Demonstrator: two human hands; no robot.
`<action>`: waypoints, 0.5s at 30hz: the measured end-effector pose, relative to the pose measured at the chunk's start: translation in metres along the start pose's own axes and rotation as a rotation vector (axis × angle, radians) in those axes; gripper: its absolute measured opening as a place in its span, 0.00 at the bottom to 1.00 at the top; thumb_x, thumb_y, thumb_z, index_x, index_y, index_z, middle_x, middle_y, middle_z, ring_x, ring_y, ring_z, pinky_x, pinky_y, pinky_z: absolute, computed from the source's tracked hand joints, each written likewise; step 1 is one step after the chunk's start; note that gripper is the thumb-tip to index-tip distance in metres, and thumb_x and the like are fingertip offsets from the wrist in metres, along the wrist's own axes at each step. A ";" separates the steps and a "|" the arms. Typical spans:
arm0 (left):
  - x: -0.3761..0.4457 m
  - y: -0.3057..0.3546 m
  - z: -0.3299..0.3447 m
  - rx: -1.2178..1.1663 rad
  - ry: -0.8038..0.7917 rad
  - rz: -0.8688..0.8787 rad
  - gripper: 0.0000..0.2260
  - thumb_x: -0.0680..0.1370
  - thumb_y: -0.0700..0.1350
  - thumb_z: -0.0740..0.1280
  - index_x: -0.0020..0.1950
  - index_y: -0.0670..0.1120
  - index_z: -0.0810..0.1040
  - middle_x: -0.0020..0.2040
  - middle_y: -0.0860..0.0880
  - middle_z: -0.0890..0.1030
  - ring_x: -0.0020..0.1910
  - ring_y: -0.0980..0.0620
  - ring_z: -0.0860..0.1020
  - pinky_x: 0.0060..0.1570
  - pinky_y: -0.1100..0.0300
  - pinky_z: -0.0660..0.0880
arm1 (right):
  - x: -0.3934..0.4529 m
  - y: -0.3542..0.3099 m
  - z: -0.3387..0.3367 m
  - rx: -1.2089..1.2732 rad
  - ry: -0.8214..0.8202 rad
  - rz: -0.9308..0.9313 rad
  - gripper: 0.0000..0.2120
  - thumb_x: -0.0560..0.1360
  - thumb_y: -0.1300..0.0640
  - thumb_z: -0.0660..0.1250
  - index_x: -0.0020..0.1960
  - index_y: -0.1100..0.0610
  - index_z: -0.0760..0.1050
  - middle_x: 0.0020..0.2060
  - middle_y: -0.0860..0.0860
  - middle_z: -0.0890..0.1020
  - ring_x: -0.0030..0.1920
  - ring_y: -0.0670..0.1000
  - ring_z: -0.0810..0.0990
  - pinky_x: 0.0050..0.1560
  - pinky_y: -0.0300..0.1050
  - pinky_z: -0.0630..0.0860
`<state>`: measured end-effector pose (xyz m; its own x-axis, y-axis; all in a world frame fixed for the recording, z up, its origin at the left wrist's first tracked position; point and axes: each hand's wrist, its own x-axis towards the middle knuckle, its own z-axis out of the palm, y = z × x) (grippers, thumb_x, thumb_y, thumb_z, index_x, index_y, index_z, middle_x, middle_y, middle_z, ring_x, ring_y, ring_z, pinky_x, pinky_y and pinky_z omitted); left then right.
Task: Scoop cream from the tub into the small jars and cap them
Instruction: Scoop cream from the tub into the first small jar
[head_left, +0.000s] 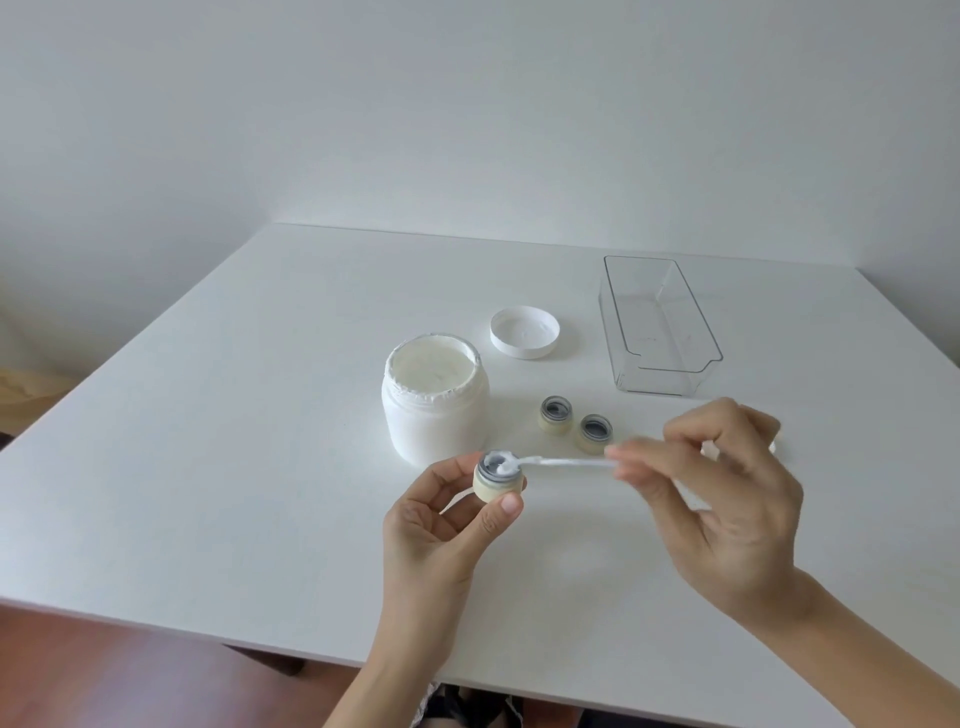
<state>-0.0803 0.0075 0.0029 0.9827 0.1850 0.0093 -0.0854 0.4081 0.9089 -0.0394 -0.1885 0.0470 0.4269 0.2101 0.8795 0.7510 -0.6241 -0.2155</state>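
My left hand (441, 519) holds a small cream-coloured jar (500, 483) between thumb and fingers, just above the table in front of the tub. White cream sits in its grey mouth. My right hand (727, 499) pinches the handle of a thin white spatula (566, 462), whose tip lies in the jar's mouth. The open white tub (435, 410) stands behind, full of cream. Two more small open jars (556, 415) (595, 434) stand side by side to the right of the tub.
The tub's white lid (524, 332) lies upside down behind the jars. A clear plastic tray (665, 364) stands at the back right. The white table's (208, 441) near edge runs below my wrists.
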 end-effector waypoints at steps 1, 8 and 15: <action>0.001 0.000 -0.001 0.005 0.007 0.001 0.16 0.64 0.44 0.79 0.50 0.48 0.84 0.50 0.44 0.87 0.50 0.45 0.85 0.46 0.65 0.79 | 0.005 0.001 0.001 0.013 0.019 0.065 0.09 0.77 0.55 0.67 0.43 0.56 0.84 0.34 0.49 0.72 0.37 0.43 0.69 0.41 0.47 0.65; 0.001 -0.001 0.001 0.022 0.000 0.006 0.14 0.67 0.36 0.77 0.50 0.47 0.83 0.51 0.45 0.87 0.49 0.42 0.86 0.45 0.64 0.79 | 0.064 -0.001 0.037 0.077 -0.071 0.267 0.06 0.73 0.53 0.71 0.43 0.54 0.84 0.36 0.50 0.74 0.37 0.46 0.72 0.45 0.54 0.70; 0.000 0.000 -0.001 -0.004 0.006 0.004 0.16 0.67 0.35 0.76 0.53 0.43 0.81 0.52 0.44 0.86 0.49 0.42 0.86 0.46 0.63 0.79 | 0.109 -0.006 0.096 -0.134 -0.508 0.062 0.09 0.75 0.49 0.68 0.43 0.52 0.84 0.42 0.49 0.67 0.49 0.53 0.70 0.48 0.43 0.53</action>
<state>-0.0801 0.0079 0.0024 0.9814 0.1919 0.0107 -0.0902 0.4109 0.9072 0.0508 -0.0894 0.1037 0.6841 0.4872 0.5427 0.6596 -0.7309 -0.1752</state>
